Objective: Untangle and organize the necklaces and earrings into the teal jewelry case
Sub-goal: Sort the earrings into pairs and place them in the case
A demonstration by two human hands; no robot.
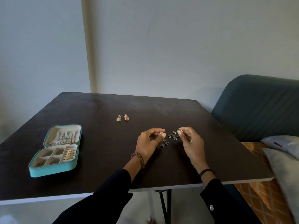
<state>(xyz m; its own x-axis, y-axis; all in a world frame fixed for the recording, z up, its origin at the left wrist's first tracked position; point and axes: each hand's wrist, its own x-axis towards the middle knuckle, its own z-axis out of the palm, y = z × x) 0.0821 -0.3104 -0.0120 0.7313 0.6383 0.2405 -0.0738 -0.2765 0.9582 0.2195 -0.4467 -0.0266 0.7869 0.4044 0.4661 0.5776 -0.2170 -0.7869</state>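
The teal jewelry case (53, 171) lies open at the table's left. Silver chains lie in its lid (63, 138), and gold pieces (69, 154) fill one compartment of its base. My left hand (148, 145) pinches a small round gold earring piece (161, 133) between thumb and fingers. My right hand (191, 143) pinches a gold and green earring (178, 131) by its top. Between and below both hands a small pile of dark beaded earrings (169, 139) lies on the table. Two gold dome earrings (122, 118) sit farther back, apart from the hands.
The dark square table (97, 159) stands against a pale wall. A teal padded chair back (258, 107) rises to the right. Beside it lie pale cushions (284, 152) on an orange patterned cloth (262, 199).
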